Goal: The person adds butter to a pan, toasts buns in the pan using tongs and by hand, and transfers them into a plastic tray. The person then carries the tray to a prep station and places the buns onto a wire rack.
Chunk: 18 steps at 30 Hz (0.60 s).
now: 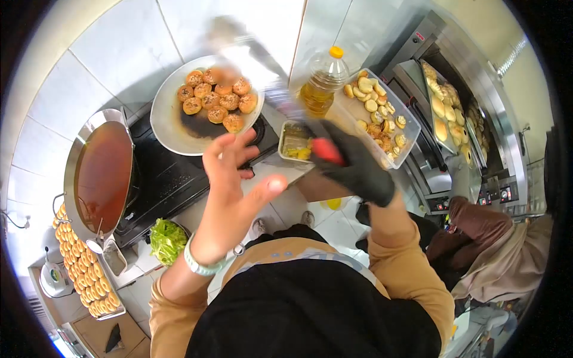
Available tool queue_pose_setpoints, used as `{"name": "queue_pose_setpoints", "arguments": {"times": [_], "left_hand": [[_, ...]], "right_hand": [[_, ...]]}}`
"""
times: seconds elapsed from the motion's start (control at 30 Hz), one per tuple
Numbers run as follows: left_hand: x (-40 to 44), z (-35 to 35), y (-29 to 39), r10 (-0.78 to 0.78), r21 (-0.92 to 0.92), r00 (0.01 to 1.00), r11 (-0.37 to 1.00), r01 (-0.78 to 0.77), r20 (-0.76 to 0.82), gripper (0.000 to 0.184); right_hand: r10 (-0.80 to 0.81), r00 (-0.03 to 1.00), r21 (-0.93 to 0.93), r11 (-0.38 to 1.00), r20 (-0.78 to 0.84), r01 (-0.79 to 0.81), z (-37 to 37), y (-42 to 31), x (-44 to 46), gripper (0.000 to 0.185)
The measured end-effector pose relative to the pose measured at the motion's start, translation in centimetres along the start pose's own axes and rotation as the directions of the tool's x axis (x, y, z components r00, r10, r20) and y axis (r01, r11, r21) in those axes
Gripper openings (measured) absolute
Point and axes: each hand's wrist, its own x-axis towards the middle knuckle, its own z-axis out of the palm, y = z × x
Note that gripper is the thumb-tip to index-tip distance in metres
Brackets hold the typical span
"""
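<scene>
My left hand (230, 197) is bare and raised below the right rim of a wide pan (164, 134), its fingers apart and nothing in them. Small browned buns (213, 98) with dark specks on top sit in the pan. My right hand (358, 167), in a black glove, is closed around the red handle of a utensil (325, 150). Its long pale part stretches toward the pan and is smeared by motion, so I cannot tell its exact kind. Beneath that hand stands a small container (293, 143) with yellow pieces in it.
An oil bottle (322, 83) stands beside a clear bin (412, 134) of cut bread pieces. A large pot (104, 176) of reddish liquid, a tray of ring-shaped pastries (83, 271) and green leaves (167, 241) are at left. Another person's gloved hand (459, 176) is at the oven (412, 95).
</scene>
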Motion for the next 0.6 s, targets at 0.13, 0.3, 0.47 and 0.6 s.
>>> {"name": "queue_pose_setpoints", "arguments": {"times": [0.13,0.3,0.47,0.6], "left_hand": [[-2.7,1.1,1.4,-0.261,-0.188,0.949,0.937,0.293,0.177,0.022],[-3.4,2.8,-1.2,-0.423,-0.134,0.858,0.87,0.475,0.293,0.013],[-2.1,6.1,-5.7,-0.483,-0.289,0.765,0.728,0.621,0.427,0.025],[-1.1,8.8,-15.9,-0.63,-0.507,0.774,0.647,0.569,0.064,0.042]], "right_hand": [[0.425,0.897,-0.303,0.845,-0.122,-0.441,-8.3,3.8,-4.0,0.068],[0.277,0.949,-0.685,0.663,-0.152,-0.304,-8.4,11.0,-6.1,0.076],[0.329,0.944,-0.841,0.514,0.014,-0.167,-6.2,10.9,-2.8,0.072],[0.314,0.948,-0.896,0.434,0.054,-0.093,-4.2,10.5,0.3,0.048]]}}
